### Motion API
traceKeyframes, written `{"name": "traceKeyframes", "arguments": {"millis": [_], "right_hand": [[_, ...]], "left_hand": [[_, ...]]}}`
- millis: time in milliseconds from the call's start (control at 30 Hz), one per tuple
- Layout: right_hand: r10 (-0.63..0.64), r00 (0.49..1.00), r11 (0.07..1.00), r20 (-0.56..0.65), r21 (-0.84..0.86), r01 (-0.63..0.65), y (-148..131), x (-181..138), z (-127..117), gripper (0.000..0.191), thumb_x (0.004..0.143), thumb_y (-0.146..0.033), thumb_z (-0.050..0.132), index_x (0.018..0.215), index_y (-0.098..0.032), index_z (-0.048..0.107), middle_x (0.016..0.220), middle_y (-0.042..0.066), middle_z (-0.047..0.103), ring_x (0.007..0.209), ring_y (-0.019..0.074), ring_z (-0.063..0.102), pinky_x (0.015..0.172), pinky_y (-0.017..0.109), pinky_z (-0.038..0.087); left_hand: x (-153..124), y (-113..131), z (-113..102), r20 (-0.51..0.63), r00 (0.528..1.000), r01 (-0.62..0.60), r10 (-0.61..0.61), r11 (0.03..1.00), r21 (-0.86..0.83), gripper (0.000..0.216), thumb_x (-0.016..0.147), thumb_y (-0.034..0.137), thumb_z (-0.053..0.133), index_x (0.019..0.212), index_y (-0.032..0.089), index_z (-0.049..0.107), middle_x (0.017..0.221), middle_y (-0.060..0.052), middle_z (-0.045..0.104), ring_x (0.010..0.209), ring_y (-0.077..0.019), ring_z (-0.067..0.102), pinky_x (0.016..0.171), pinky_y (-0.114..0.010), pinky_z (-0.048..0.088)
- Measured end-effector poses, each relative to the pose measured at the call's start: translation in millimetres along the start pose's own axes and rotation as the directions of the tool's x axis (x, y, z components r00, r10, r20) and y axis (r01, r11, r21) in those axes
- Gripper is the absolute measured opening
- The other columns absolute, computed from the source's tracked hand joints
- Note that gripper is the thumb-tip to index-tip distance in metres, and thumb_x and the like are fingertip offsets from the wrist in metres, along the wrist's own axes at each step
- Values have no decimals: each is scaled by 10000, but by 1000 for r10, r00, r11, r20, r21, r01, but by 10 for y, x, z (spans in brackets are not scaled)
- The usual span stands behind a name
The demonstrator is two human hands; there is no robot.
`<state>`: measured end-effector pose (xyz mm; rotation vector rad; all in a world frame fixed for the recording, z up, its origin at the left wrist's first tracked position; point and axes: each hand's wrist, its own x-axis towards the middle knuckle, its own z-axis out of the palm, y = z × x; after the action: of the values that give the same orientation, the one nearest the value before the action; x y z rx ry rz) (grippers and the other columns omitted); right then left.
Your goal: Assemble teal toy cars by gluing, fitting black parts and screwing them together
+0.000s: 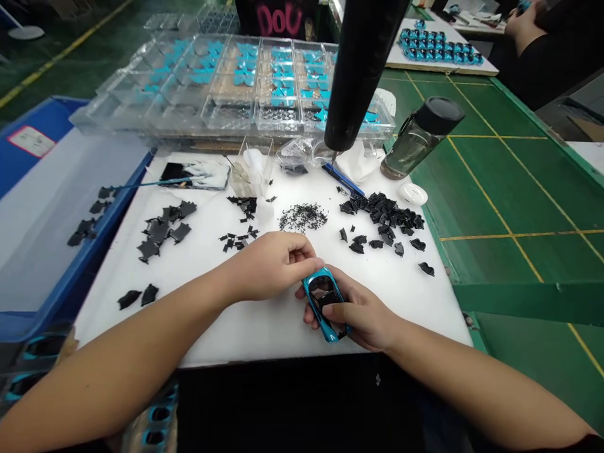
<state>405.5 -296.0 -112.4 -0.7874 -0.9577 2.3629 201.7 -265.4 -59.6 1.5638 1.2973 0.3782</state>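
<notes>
My right hand is wrapped round a glossy blue toy car body, thumb pressed on its dark inner side. The car body is tilted above the white foam board. At its far end my left hand is closed in a pinch, thumb tip touching the rim; anything between those fingers is hidden. Just beyond my hands lies a pile of tiny black screws. Small black clips are scattered left of it, and a heap of black moulded parts is to the right.
A black electric screwdriver hangs over the board, beside blue tweezers. Flat black plates lie left. Behind are clear trays of blue parts; a water bottle stands right, a blue bin left. Another person's hand is far right.
</notes>
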Motion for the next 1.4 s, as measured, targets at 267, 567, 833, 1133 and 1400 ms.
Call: {"name": "traceKeyframes", "arguments": {"millis": [267, 567, 833, 1133, 1400], "right_hand": [[48, 997, 996, -64, -77, -53, -50, -39, -7, 419, 841, -238, 678, 1242, -229, 557, 1158, 93, 663, 904, 199, 645, 727, 317, 464], [60, 998, 991, -30, -119, -63, -47, -27, -13, 327, 850, -252, 643, 1167, -193, 586, 951, 84, 701, 855, 193, 612, 692, 301, 430], [64, 997, 987, -40, -145, -69, -57, -21, 4, 336, 829, -265, 644, 1150, -187, 581, 905, 85, 698, 788, 194, 593, 628, 301, 387], [58, 998, 986, -31, -155, -62, -77, -29, 19, 341, 836, -260, 635, 1165, -187, 581, 919, 76, 691, 787, 178, 580, 576, 274, 351], [55, 998, 988, -27, -140, -59, -78, -26, 22, 310, 835, -239, 631, 1137, -182, 588, 904, 77, 705, 791, 180, 598, 591, 278, 376]], "left_hand": [[-278, 303, -295, -242, 946, -195, 214, 976, 99, 234, 857, 407, 644, 866, 182, 709, 720, -18, 662, 630, -123, 566, 557, -229, 441], [-773, -10, -755, -680, 690, -27, 247, 948, 316, 207, 861, 392, 652, 821, 190, 671, 693, -9, 630, 623, -127, 529, 588, -259, 414], [-586, -708, -475, -559, 819, 404, -129, 822, 403, 223, 840, 402, 609, 921, 196, 634, 867, -46, 663, 758, -198, 587, 699, -325, 433], [-539, -823, -434, -541, 834, 381, -109, 823, 421, 171, 860, 341, 536, 811, 200, 618, 822, -48, 687, 754, -207, 625, 655, -311, 451], [-794, -854, -219, -562, 771, 110, 300, 807, 581, 138, 924, 279, 506, 850, 210, 599, 960, -70, 753, 863, -188, 712, 704, -295, 582]]}}
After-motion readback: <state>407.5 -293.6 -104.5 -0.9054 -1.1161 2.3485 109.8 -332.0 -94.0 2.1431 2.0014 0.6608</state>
